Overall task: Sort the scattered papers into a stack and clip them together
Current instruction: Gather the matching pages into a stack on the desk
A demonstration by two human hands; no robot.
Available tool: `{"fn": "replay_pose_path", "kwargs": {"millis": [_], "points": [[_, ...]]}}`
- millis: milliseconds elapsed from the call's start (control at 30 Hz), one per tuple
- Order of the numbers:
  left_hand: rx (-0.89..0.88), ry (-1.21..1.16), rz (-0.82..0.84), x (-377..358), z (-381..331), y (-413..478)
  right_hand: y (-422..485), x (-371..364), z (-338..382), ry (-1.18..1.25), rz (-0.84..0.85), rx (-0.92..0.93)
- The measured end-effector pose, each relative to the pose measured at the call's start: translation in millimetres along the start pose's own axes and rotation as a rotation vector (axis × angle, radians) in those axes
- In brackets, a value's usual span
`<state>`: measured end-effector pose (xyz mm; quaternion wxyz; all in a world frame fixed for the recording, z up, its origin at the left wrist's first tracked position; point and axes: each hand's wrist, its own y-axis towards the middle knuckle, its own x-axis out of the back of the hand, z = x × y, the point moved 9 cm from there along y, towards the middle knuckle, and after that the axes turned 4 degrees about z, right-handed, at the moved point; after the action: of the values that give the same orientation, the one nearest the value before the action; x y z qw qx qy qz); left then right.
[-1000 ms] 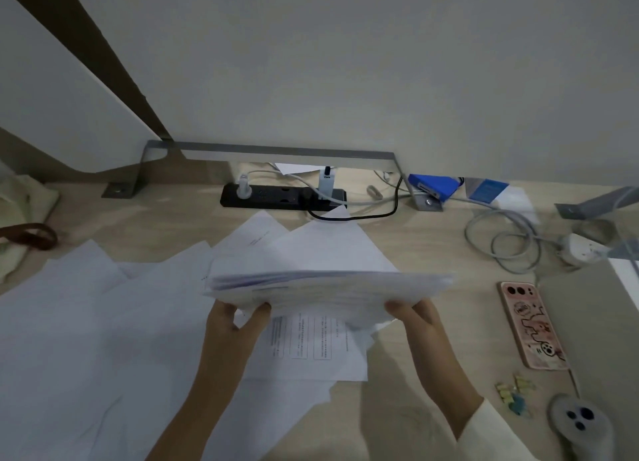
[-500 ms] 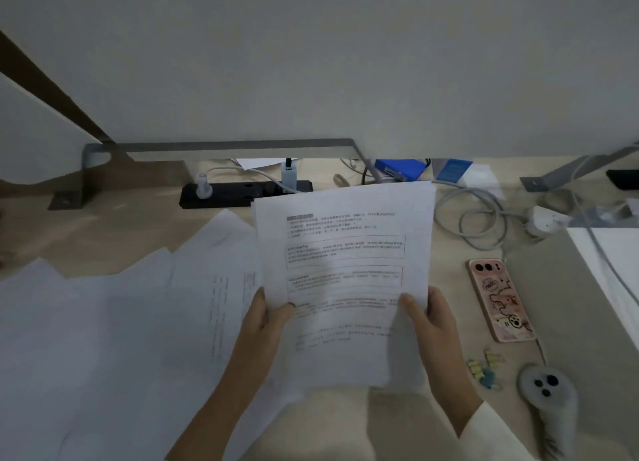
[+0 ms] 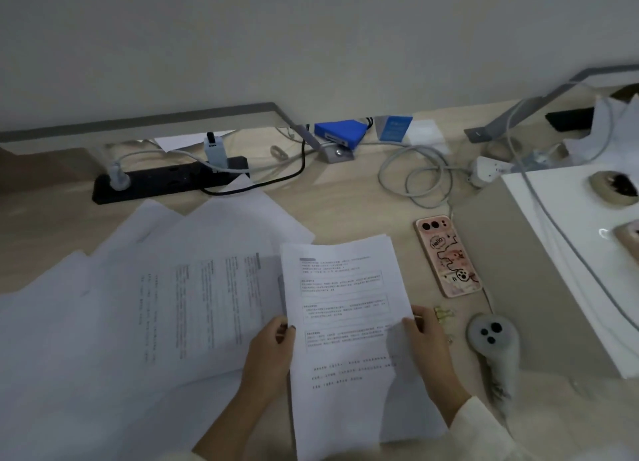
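A stack of printed white papers (image 3: 345,308) lies printed side up at the centre of the wooden desk. My left hand (image 3: 271,344) grips its left edge and my right hand (image 3: 423,339) grips its right edge. Several loose sheets (image 3: 166,287) spread over the desk to the left, some with printed text. Small yellow binder clips (image 3: 443,312) lie just right of my right hand, partly hidden behind it.
A pink phone (image 3: 446,256) lies right of the stack. A grey controller (image 3: 492,343) sits beside the clips. A black power strip (image 3: 166,180) and coiled grey cable (image 3: 415,177) run along the back. A white box (image 3: 581,253) fills the right side.
The stack has gone from held up and edge-on to lying lower and flat, printed side up, nearer the front of the desk. Both hands keep their grip on its sides.
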<state>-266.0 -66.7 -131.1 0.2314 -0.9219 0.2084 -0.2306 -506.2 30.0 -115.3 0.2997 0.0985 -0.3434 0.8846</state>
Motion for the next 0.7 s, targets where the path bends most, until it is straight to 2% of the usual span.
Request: {"fn": "replay_pose_path", "kwargs": {"millis": [133, 233, 300, 467, 600, 700], "points": [[-0.009, 0.079, 0.012, -1, 5, 1, 2, 0, 3, -0.074, -0.012, 0.066], [-0.029, 0.143, -0.047, 17, 8, -1, -1, 6, 20, -0.319, -0.128, 0.171], [-0.048, 0.146, -0.101, 35, 11, -3, -3, -2, 33, -0.404, -0.127, 0.207], [-0.068, 0.220, -0.258, 91, 29, -9, -7, -65, 69, -0.381, 0.122, 0.334], [0.098, 0.277, -0.415, 144, 63, -29, -22, -137, 76, -0.300, 0.431, 0.270], [0.243, 0.296, -0.520, 185, 88, -40, -33, -181, 74, -0.287, 0.568, 0.240]]}}
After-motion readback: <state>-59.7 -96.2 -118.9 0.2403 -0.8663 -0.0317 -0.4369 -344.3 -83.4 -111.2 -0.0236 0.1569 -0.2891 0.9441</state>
